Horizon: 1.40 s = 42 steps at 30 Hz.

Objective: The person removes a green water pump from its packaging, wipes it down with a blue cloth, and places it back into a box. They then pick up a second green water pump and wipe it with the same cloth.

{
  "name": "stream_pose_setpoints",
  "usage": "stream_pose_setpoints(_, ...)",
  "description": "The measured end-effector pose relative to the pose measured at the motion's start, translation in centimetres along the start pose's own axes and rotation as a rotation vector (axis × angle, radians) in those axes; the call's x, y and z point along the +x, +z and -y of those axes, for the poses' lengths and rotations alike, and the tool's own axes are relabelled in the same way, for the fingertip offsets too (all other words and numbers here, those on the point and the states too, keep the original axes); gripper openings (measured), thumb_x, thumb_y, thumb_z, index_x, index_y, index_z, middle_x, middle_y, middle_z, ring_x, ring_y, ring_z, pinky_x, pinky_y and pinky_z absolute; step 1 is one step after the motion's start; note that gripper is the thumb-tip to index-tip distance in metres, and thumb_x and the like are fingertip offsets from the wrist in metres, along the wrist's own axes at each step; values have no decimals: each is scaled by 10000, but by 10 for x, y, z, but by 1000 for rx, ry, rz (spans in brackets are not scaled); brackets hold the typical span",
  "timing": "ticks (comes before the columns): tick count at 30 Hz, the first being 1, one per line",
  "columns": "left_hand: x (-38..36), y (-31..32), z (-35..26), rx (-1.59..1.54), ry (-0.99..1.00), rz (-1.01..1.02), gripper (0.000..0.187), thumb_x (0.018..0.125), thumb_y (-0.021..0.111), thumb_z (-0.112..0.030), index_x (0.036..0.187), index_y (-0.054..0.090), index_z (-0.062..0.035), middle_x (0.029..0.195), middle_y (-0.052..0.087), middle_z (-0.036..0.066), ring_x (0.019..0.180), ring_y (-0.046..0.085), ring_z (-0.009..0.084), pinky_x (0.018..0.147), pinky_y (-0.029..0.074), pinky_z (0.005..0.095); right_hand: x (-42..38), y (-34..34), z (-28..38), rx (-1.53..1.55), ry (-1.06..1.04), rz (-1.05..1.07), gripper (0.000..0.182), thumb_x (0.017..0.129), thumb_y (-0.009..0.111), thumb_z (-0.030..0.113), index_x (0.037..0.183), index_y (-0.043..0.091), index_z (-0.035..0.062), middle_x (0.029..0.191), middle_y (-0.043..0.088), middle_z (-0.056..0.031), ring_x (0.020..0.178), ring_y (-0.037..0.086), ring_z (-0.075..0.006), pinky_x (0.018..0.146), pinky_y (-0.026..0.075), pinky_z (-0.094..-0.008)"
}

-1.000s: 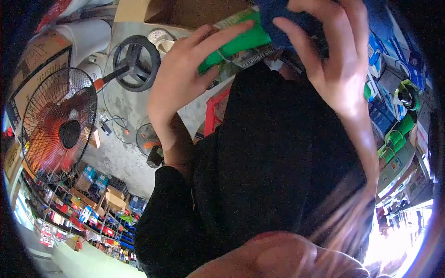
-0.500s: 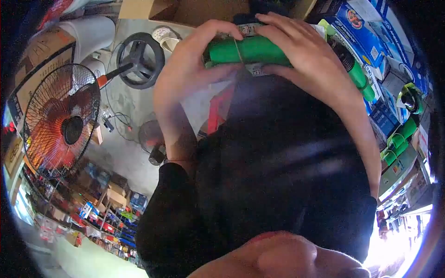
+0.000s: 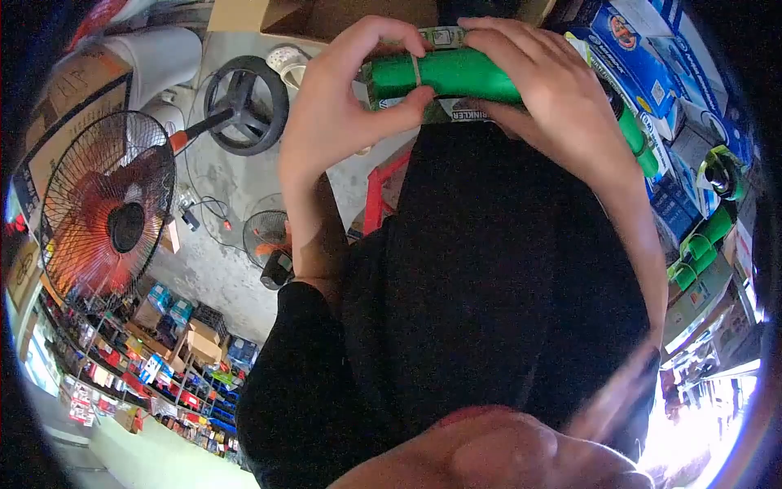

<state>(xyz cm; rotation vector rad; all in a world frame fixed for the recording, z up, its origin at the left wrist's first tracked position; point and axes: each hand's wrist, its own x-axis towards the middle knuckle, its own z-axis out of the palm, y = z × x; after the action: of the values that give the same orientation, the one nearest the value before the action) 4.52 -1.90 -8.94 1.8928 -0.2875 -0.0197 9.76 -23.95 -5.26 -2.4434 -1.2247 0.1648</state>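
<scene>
A shiny green roll (image 3: 464, 75) lies crosswise at the top of the head view, with a thin tan band (image 3: 418, 70) around its left part. Printed card with partial lettering "RINKLER" (image 3: 469, 116) shows along its near side. My left hand (image 3: 322, 122) is closed in a pinch, index fingertip above and thumb below, at the band on the roll. Over the roll's right part curls my right hand (image 3: 562, 85), fingers on the far side and thumb partly hidden underneath. The roll's right end is covered by that hand.
Blue printed boxes (image 3: 627, 41) and more green rolls (image 3: 705, 240) are at the right. An open cardboard box (image 3: 326, 20) stands beyond the hands. On the left are a fan (image 3: 110, 216), a black wheel (image 3: 244, 106) and cables (image 3: 208, 208); shelves of goods (image 3: 163, 367) stand lower left.
The band, slanted and drawn toward my body before, now sits straight around the roll. My left thumb has moved up against the roll's near side. My right hand keeps its hold.
</scene>
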Motion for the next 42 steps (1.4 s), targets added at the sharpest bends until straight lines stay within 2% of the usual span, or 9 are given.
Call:
stream_pose_setpoints(13,10,9,3,28,57,-150,286,832,626,-36,1110,562,-9,1058,627,65,927,587,136,827,466,265,-3,-9,11,45,228,35,479,766,718,291,1160,553,74,1126,596,-122,974,607,-343,825,500,-409)
stream_pose_setpoints(15,25,19,15,-525,470,-380,413,765,647,-11,1166,545,-15,1028,553,129,954,567,221,820,446,287,-3,-9,12,30,233,6,483,768,713,317,1155,556,73,1115,601,-123,973,608,-340,828,498,-408)
stream_pose_setpoints(16,14,4,-38,64,-159,-287,253,796,643,-20,1032,554,11,1030,565,128,941,580,197,804,455,273,-4,-8,13,15,238,-21,488,770,708,343,1149,559,73,1104,606,-124,972,610,-336,830,497,-407)
stream_pose_setpoints(20,19,22,-27,30,-216,-373,228,833,628,-32,1045,553,10,1018,570,129,937,585,199,812,459,288,-3,-7,12,-18,243,-24,472,769,711,333,1137,568,75,1104,606,-126,973,609,-335,829,496,-406)
stream_pose_setpoints(23,29,40,16,-341,493,-511,214,850,625,-45,1042,549,11,1022,569,134,927,584,189,791,461,278,-3,-12,10,-87,192,-28,459,761,718,321,1126,580,79,1080,613,-126,964,610,-330,832,497,-404)
stream_pose_setpoints(26,28,41,-5,-505,434,-493,223,859,635,-74,1047,545,6,1017,560,128,912,579,185,781,459,275,-4,-15,15,-92,246,-99,447,746,734,293,1111,594,76,1047,620,-124,946,612,-324,819,503,-393)
stream_pose_setpoints(31,18,26,-60,-146,-626,-414,217,923,584,-173,1053,548,-4,882,561,67,836,555,143,734,440,265,0,-17,26,-22,132,-248,462,704,774,223,1111,608,81,1029,629,-103,899,632,-284,775,523,-358)
stream_pose_setpoints(32,20,35,-56,72,-239,-587,232,944,547,-202,1051,562,4,838,580,47,780,541,122,699,431,255,1,-16,24,-4,94,-262,468,697,780,215,1111,611,78,1028,631,-88,887,639,-272,766,527,-350)
stream_pose_setpoints(42,16,33,-45,109,-305,-558,266,962,520,-211,1027,607,31,848,630,78,754,540,117,682,434,252,-3,-8,23,-50,140,-243,455,695,776,220,1096,611,83,1026,627,-82,875,639,-274,752,531,-344)
